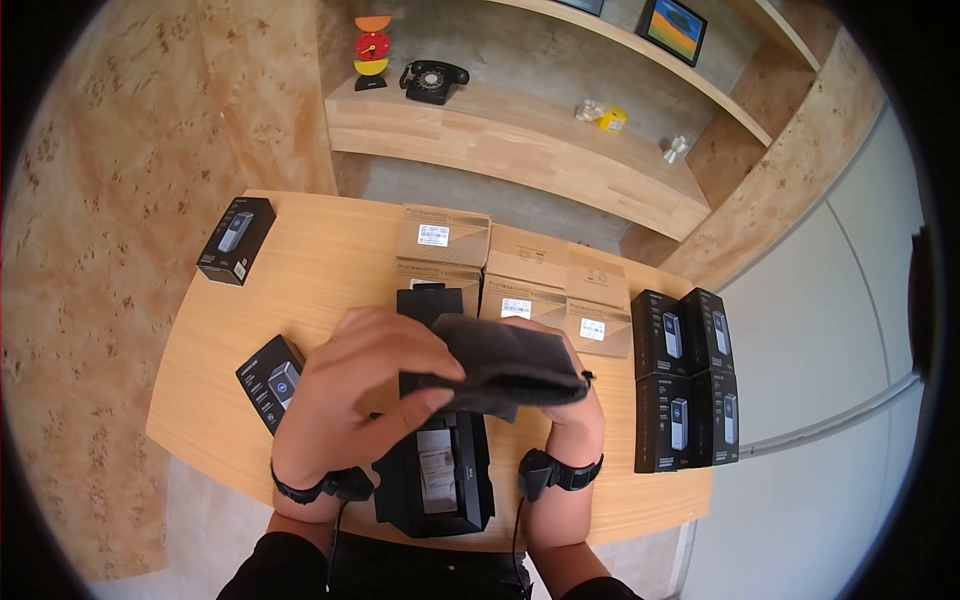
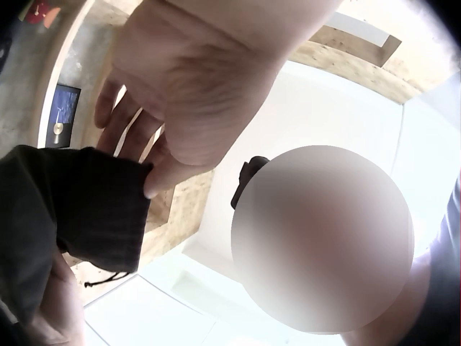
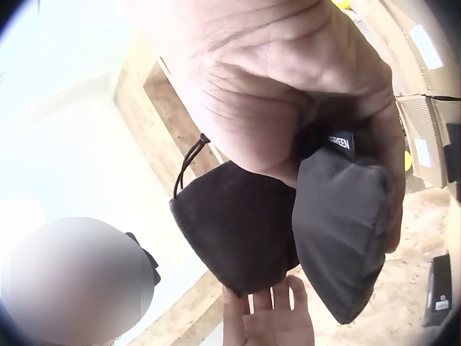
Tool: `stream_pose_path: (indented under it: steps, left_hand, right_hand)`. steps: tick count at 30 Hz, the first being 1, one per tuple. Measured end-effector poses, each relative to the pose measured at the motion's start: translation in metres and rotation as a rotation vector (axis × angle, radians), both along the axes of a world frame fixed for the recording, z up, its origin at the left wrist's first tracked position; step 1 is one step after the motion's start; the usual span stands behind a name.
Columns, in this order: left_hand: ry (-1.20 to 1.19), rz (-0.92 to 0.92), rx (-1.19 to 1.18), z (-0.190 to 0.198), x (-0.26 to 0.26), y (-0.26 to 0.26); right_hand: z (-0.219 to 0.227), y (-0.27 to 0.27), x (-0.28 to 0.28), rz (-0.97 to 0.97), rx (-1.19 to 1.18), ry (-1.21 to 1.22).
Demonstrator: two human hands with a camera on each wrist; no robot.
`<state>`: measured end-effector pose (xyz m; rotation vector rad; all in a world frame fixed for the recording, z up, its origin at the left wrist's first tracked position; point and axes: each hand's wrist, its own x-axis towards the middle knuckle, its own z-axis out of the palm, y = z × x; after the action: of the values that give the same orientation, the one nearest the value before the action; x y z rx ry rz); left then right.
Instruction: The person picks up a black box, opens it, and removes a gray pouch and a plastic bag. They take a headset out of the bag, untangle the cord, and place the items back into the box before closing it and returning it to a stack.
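A dark fabric pouch [image 1: 515, 365] with a drawstring is held above the table; in the left wrist view the pouch [image 2: 101, 209] hangs with its cord at a lower corner. My right hand [image 1: 575, 405] grips it from behind, largely covered by the cloth; the right wrist view shows the hand [image 3: 288, 86] curled round the pouch [image 3: 342, 223] beside a small white-lettered tag. My left hand [image 1: 360, 385] pinches the pouch's edge between thumb and fingers, also seen in the left wrist view as the hand [image 2: 194, 94]. Below lies an opened black box [image 1: 390, 500] with a printed paper [image 1: 437, 475].
Brown cartons [image 1: 530, 255] stand along the table's back. Several black boxes [image 1: 665, 425] are grouped at the right. One black box [image 1: 237, 240] stands at the back left, and another [image 1: 265, 375] lies beside my left hand. A shelf [image 1: 540, 150] holds a black telephone [image 1: 433, 82].
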<state>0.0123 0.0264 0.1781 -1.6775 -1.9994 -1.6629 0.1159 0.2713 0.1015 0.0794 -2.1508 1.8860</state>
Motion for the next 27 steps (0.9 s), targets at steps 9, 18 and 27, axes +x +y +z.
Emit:
stream_pose_path:
  steps: [9,18,27]
  left_hand:
    - [0.073,-0.158,-0.148,-0.004,0.001,0.006]
    - [-0.031,0.016,-0.144,-0.014,-0.003,0.021]
    - [-0.059,-0.155,-0.165,-0.020,-0.012,0.024]
  right_hand:
    - [0.014,0.008,0.007,-0.010,0.020,0.018]
    - [0.040,-0.014,0.022,0.013,-0.147,-0.038]
    - [0.036,-0.013,0.021,0.098,-0.290,-0.054]
